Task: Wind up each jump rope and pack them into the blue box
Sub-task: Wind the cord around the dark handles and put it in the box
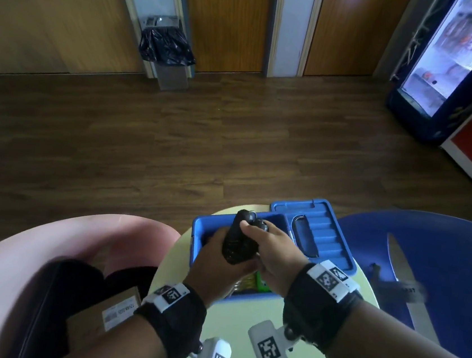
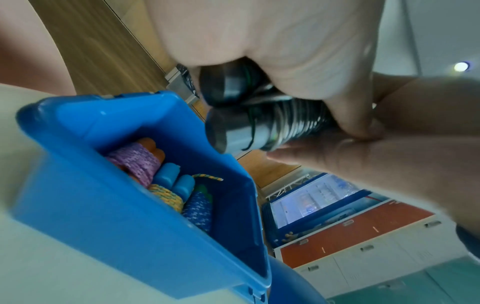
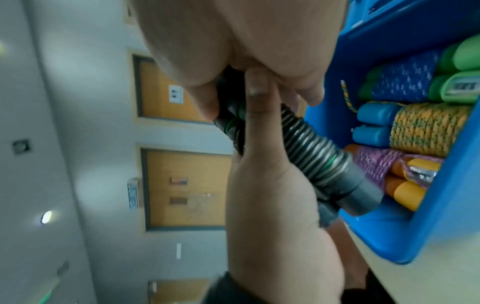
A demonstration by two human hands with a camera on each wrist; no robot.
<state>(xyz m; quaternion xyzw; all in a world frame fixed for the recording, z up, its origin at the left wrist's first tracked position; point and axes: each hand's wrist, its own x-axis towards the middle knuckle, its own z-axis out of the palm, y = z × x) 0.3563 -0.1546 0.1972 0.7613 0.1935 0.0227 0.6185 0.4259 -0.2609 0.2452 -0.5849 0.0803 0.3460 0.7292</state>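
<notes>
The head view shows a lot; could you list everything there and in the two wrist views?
blue box: one, blue, open on the table, lid folded back
wound ropes in box: three, purple, yellow-green, blue
black jump rope: one, black, wound, held over the box
table: one, pale yellow
chairs: pink left, blue right
bin: one, black bag, by far wall
drinks fridge: one, blue, far right
left hand: grips the black rope
right hand: holds its top
</notes>
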